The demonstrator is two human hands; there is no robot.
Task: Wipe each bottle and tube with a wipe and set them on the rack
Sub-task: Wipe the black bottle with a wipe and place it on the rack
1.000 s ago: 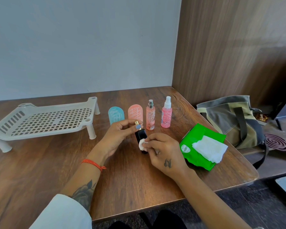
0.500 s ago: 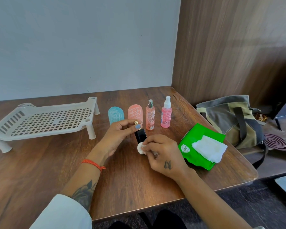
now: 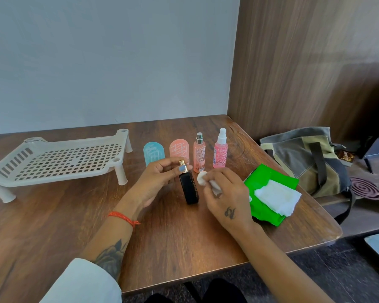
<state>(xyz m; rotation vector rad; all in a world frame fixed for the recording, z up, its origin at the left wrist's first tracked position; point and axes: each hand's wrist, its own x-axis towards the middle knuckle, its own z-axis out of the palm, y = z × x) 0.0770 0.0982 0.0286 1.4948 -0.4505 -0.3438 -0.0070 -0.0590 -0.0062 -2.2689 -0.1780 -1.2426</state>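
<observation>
Since a second ago the wipe has slid from the black bottle's base up to its shoulder. On the table the left hand pinches the gold cap; the right hand pinches the wad. Beyond stand two tubes, two pink bottles and, left, the rack

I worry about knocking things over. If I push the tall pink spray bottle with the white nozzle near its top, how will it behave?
The pink spray bottle looks tall and narrow on a small base, so it would probably tip rather than slide. Its round body suggests it may then roll on the table, perhaps toward the clear-capped bottle standing close beside it.
</observation>
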